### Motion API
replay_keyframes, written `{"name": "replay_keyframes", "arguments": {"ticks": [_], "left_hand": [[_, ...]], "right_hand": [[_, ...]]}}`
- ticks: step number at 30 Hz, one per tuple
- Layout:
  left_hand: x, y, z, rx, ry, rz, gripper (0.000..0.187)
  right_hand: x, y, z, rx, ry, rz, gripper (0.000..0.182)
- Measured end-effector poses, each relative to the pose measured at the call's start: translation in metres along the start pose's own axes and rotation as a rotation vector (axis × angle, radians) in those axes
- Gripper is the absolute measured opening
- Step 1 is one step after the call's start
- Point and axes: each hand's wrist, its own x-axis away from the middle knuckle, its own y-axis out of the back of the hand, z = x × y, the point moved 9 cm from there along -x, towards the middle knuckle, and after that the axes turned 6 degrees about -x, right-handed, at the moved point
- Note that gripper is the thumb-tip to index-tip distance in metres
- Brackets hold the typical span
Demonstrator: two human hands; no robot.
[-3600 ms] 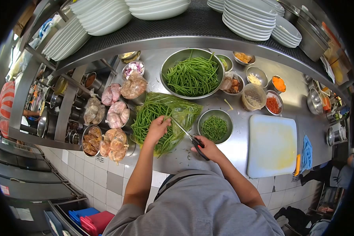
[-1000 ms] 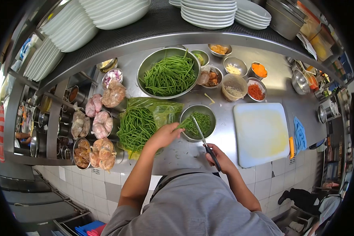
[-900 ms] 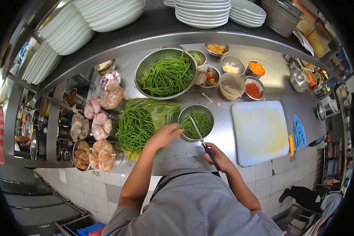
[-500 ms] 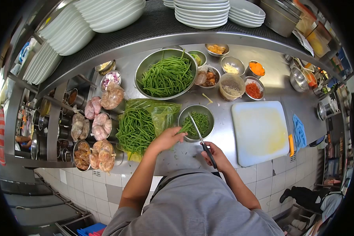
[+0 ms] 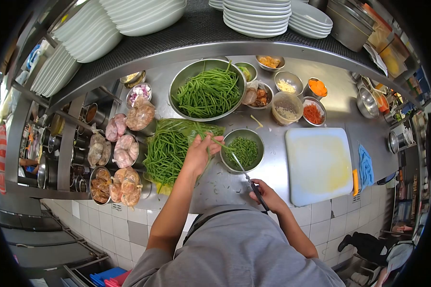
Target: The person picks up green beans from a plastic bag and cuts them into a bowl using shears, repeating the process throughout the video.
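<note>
My left hand [image 5: 202, 150] is closed around a few green beans [image 5: 219, 141], whose ends stick out to the right toward a steel bowl [image 5: 262, 154]. Short cut bean pieces [image 5: 243, 149] fill the bottom of that bowl. In my right hand [image 5: 268, 195] is a slim knife [image 5: 241, 165] with a black handle, its tip over the bowl's near rim. Left of my left hand, a heap of long green beans [image 5: 166, 155] lies on an open, greenish plastic bag [image 5: 208, 128]. A large steel bowl [image 5: 173, 103] of whole beans sits behind the bag.
A white cutting board [image 5: 316, 165] lies at right, beside an orange handle [image 5: 355, 182] and a blue cloth [image 5: 365, 167]. Small bowls, including shredded orange food [image 5: 312, 112], stand behind. Bagged meat [image 5: 125, 186] lines the left. A shelf with plates [image 5: 256, 19] overhangs the counter.
My left hand has moved up and slightly left, away from the small bowl, with beans in it. The knife has dropped lower, its tip nearer the bowl's front rim. The view has shifted slightly.
</note>
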Motion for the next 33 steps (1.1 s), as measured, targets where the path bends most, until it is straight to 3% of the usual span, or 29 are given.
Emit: {"name": "replay_keyframes", "arguments": {"ticks": [2,6,8,11,18,23,33], "left_hand": [[-0.002,0.001,-0.003,0.098,-0.015,-0.035,0.016],[-0.007,0.0,0.004,0.153,-0.011,-0.029,0.015],[-0.012,0.003,0.01,0.107,-0.019,-0.045,0.014],[-0.015,0.002,0.017,-0.097,-0.034,-0.084,0.013],[-0.017,-0.013,0.03,-0.227,-0.039,-0.039,0.013],[-0.019,-0.009,0.044,-0.321,0.102,-0.066,0.015],[-0.034,-0.019,0.058,-0.234,0.084,-0.087,0.014]], "right_hand": [[0.002,0.0,0.003,0.171,0.047,0.034,0.069],[0.006,-0.007,0.01,0.207,0.026,0.075,0.07],[0.007,-0.011,0.025,0.263,0.094,0.063,0.068],[0.01,-0.013,0.05,0.428,0.024,0.013,0.065],[0.0,-0.002,0.052,0.493,0.071,-0.118,0.06],[0.005,0.013,0.058,0.534,0.053,-0.194,0.049],[0.009,0.021,0.051,0.564,0.044,-0.221,0.048]]}}
